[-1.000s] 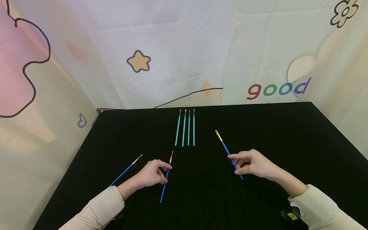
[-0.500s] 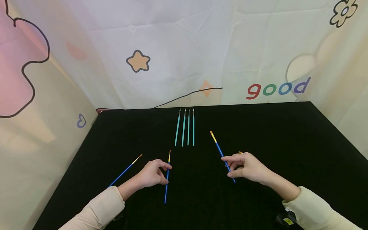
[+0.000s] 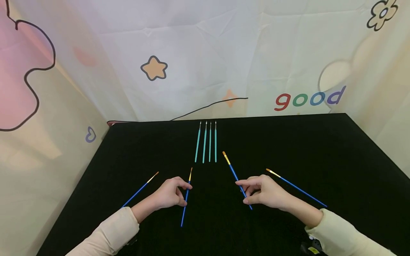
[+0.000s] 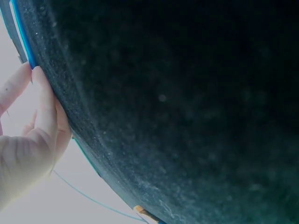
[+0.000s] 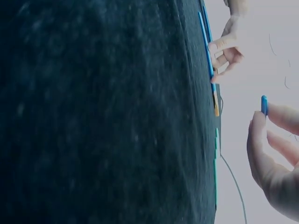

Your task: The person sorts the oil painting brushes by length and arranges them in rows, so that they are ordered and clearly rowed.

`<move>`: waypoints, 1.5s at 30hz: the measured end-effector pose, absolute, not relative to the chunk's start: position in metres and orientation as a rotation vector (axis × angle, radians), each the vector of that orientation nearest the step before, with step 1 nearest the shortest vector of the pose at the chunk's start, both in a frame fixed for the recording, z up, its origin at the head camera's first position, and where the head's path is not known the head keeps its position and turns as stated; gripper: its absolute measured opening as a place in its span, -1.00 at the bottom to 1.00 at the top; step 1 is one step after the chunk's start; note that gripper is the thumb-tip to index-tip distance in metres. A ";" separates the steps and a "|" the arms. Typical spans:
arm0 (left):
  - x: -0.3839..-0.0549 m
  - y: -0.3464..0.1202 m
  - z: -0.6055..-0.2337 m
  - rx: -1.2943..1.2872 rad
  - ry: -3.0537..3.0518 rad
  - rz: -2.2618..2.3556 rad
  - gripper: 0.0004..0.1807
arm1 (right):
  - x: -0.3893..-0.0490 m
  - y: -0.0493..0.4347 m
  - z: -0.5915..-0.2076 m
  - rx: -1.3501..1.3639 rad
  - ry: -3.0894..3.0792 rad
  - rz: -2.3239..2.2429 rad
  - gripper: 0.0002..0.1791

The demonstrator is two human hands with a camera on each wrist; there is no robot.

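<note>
My left hand point(image 3: 169, 193) pinches a blue paintbrush point(image 3: 183, 214) between thumb and fingers, its orange bristles pointing away from me. In the left wrist view the blue handle point(image 4: 24, 39) runs up from the fingertips at the table's edge line. To the right, my right hand point(image 3: 267, 192) pinches another blue paintbrush point(image 3: 234, 173) near its handle, bristles slanting up and left. The right wrist view has this handle's end point(image 5: 264, 105) apart from the black cloth, above the thumb and finger; most of the brush is hidden there.
Several thin turquoise paintbrushes point(image 3: 210, 144) lie side by side at the back middle of the black tablecloth point(image 3: 288, 142). One blue paintbrush point(image 3: 139, 191) lies by the left forearm, another point(image 3: 301, 190) beside the right. A printed curtain point(image 3: 205, 53) stands behind.
My right hand has moved left and slightly toward me with its paintbrush, uncovering the blue paintbrush on the right. The left hand stays put; its brush has tilted slightly back and forth.
</note>
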State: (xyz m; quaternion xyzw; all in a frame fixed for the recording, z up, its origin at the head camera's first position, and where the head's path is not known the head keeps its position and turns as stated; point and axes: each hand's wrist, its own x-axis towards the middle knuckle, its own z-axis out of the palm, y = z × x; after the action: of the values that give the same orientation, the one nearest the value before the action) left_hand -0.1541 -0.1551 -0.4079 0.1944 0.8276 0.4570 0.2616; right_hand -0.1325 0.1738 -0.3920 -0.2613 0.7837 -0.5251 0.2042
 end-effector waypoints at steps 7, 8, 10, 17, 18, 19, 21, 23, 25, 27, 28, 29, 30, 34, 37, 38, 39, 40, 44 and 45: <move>-0.154 -0.156 -0.410 0.525 2.234 1.243 -0.53 | -0.126 0.163 -0.392 -0.674 2.170 -1.484 -0.45; -0.154 -0.156 -0.410 0.526 2.232 1.244 -0.53 | -0.126 0.162 -0.393 -0.673 2.169 -1.484 -0.45; -0.154 -0.156 -0.409 0.526 2.228 1.245 -0.53 | -0.125 0.159 -0.394 -0.669 2.162 -1.481 -0.44; -0.153 -0.156 -0.409 0.524 2.235 1.232 -0.53 | -0.121 0.148 -0.397 -0.662 2.148 -1.485 -0.44; -0.153 -0.155 -0.409 0.521 2.234 1.234 -0.53 | -0.120 0.147 -0.397 -0.654 2.144 -1.489 -0.43; -0.153 -0.155 -0.409 0.520 2.234 1.232 -0.52 | -0.120 0.146 -0.397 -0.647 2.139 -1.492 -0.43; -0.154 -0.155 -0.409 0.517 2.233 1.233 -0.52 | -0.119 0.143 -0.397 -0.624 2.137 -1.499 -0.43; -0.154 -0.155 -0.408 0.515 2.231 1.233 -0.52 | -0.119 0.140 -0.397 -0.607 2.138 -1.507 -0.43; -0.154 -0.155 -0.408 0.514 2.232 1.230 -0.52 | -0.118 0.136 -0.398 -0.583 2.142 -1.512 -0.43; -0.154 -0.155 -0.408 0.514 2.235 1.227 -0.52 | -0.118 0.132 -0.398 -0.562 2.142 -1.520 -0.43; -0.154 -0.155 -0.408 0.514 2.237 1.225 -0.52 | -0.118 0.130 -0.398 -0.553 2.138 -1.526 -0.43; -0.155 -0.155 -0.408 0.515 2.239 1.224 -0.52 | -0.117 0.129 -0.399 -0.543 2.133 -1.531 -0.42; -0.155 -0.156 -0.408 0.516 2.240 1.221 -0.52 | -0.117 0.127 -0.399 -0.536 2.129 -1.535 -0.42; -0.155 -0.155 -0.407 0.517 2.244 1.216 -0.52 | -0.117 0.119 -0.401 -0.509 2.114 -1.540 -0.42; -0.154 -0.155 -0.405 0.520 2.249 1.209 -0.52 | -0.117 0.114 -0.402 -0.476 2.097 -1.546 -0.41; -0.154 -0.155 -0.405 0.522 2.248 1.210 -0.52 | -0.117 0.113 -0.403 -0.458 2.084 -1.554 -0.41; -0.154 -0.155 -0.405 0.522 2.247 1.212 -0.52 | -0.117 0.111 -0.404 -0.445 2.072 -1.563 -0.41; -0.154 -0.155 -0.405 0.523 2.247 1.212 -0.52 | -0.117 0.109 -0.404 -0.432 2.060 -1.573 -0.41; -0.154 -0.155 -0.405 0.531 2.242 1.220 -0.53 | -0.117 0.103 -0.407 -0.401 2.011 -1.615 -0.41; -0.154 -0.155 -0.404 0.541 2.243 1.222 -0.53 | -0.117 0.102 -0.408 -0.396 1.998 -1.625 -0.41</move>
State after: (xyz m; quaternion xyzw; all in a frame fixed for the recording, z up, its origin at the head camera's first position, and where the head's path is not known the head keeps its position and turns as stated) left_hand -0.1542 -0.1547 -0.4042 0.1999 0.8289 0.4517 0.2625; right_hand -0.1170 0.1019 -0.4078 -0.1465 0.7395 -0.6014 0.2646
